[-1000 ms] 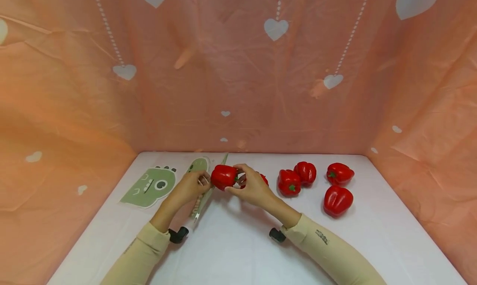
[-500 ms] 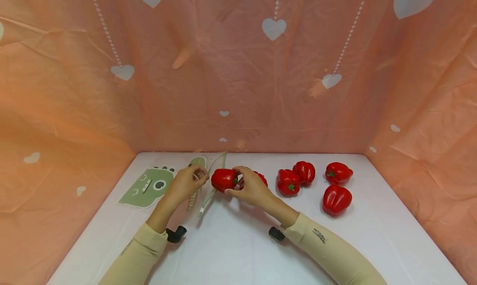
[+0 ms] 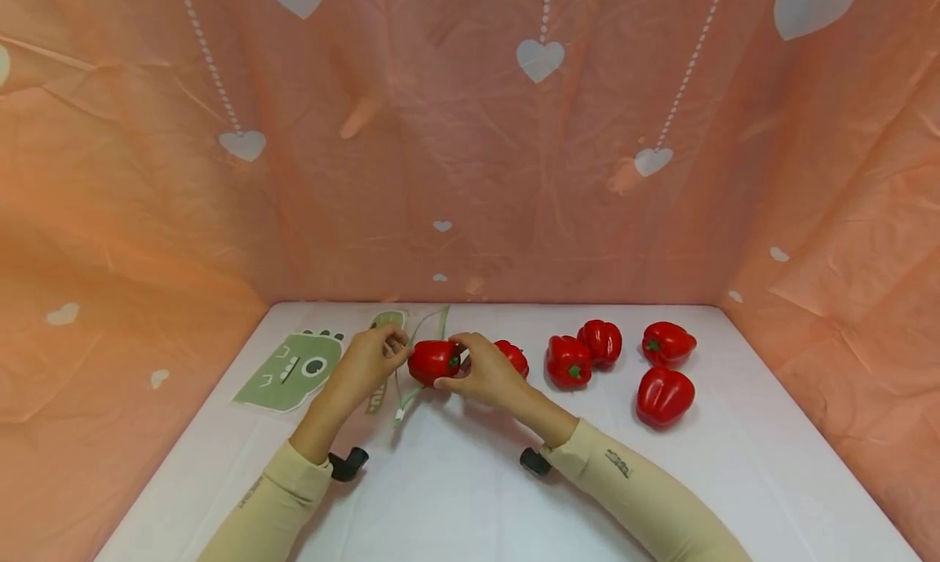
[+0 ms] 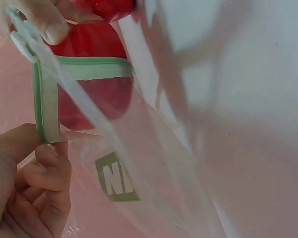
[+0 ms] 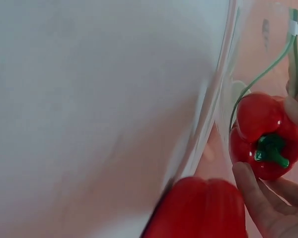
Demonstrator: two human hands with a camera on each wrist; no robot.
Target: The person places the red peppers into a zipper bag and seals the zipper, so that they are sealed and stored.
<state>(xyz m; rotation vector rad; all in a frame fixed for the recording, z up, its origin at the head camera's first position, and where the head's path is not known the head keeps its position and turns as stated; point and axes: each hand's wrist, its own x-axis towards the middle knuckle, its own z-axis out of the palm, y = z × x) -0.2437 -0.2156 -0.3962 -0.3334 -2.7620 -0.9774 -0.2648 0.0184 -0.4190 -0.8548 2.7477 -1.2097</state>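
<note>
My right hand [image 3: 486, 374] grips a red bell pepper [image 3: 432, 363] on its side, fingers on one side and thumb on the other. Its green stem [image 5: 273, 151] faces right, toward that palm. A clear zip bag [image 4: 116, 177] with green zip edges and green print stands upright beside it. Between thumb and fingers, my left hand [image 3: 370, 358] pinches the edge of the bag's mouth. The mouth is spread, and the pepper's far end is inside, showing through the film below the green zip strip [image 4: 94, 69] in the left wrist view.
Another red pepper [image 3: 514, 356] lies just behind my right hand. Farther right are a touching pair, one pepper [image 3: 569, 362] in front, and two more, the nearer pepper [image 3: 664, 397] below. A flat green monster-print bag [image 3: 290, 373] lies left on the white table [image 3: 470, 488].
The bag's mouth has spread wider as my left hand shifted slightly left. My right hand has moved left and a little lower, bringing the pepper into the mouth.
</note>
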